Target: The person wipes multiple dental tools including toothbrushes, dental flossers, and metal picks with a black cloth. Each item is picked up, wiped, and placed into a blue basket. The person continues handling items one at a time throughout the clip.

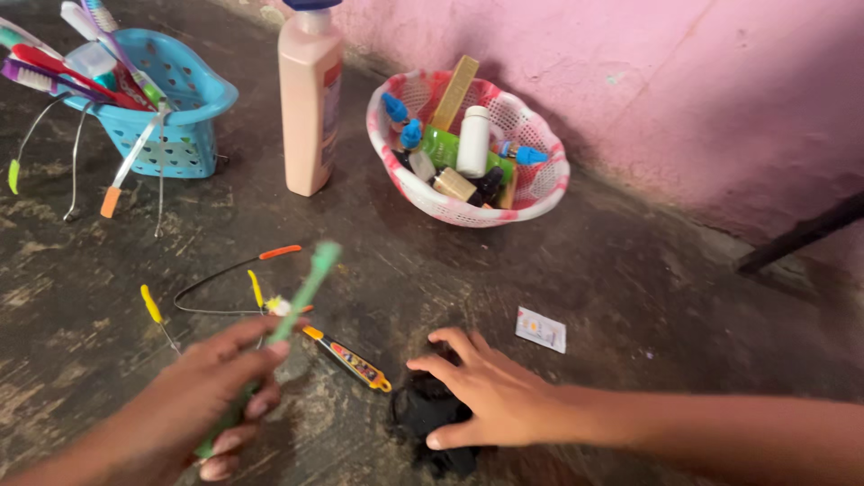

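Observation:
My left hand [211, 396] grips a green toothbrush [301, 297] by its handle, the blurred brush end pointing up and to the right. My right hand [481, 391] rests palm down, fingers spread, on a black cloth [423, 418] lying on the dark floor. Between the hands lies a yellow and red stick-like thing [351, 358]. A thin wire tongue cleaner with orange tips [225, 274] and another with yellow tips [153, 310] lie just beyond my left hand.
A blue plastic basket [184, 117] with several toothbrushes stands at the far left. A tall peach lotion bottle [309, 99] is upright in the middle. A pink-and-white basket [531, 193] holds small bottles and a comb. A small white sachet [540, 329] lies near the pink wall [675, 81].

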